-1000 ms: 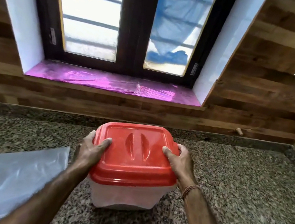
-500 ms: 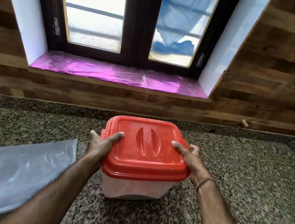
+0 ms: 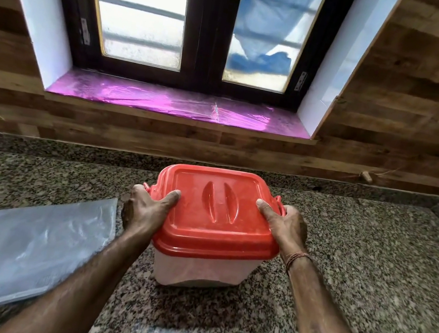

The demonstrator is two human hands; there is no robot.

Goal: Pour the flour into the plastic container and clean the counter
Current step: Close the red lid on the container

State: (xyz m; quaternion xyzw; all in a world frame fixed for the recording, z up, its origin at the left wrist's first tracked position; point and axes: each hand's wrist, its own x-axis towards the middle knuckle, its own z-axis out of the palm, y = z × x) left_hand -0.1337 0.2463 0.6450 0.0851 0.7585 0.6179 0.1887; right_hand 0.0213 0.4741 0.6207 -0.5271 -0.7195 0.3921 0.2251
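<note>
Plastic container [image 3: 201, 268] stands on granite counter [image 3: 370, 264], red lid [image 3: 214, 209] on; left hand [image 3: 144, 209] and right hand [image 3: 286, 230] remain clasped on lid edges, barely shifted. Pouring judged complete; clear bag [image 3: 18, 249] left of container awaits clearing

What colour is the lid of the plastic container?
Red; the lid shows clearly in the head view.

Red lid [image 3: 213, 212], speckled granite counter [image 3: 370, 264]

Bright window [image 3: 208, 19], purple sill [image 3: 165, 102], wood-panelled wall [image 3: 408, 125]
</note>
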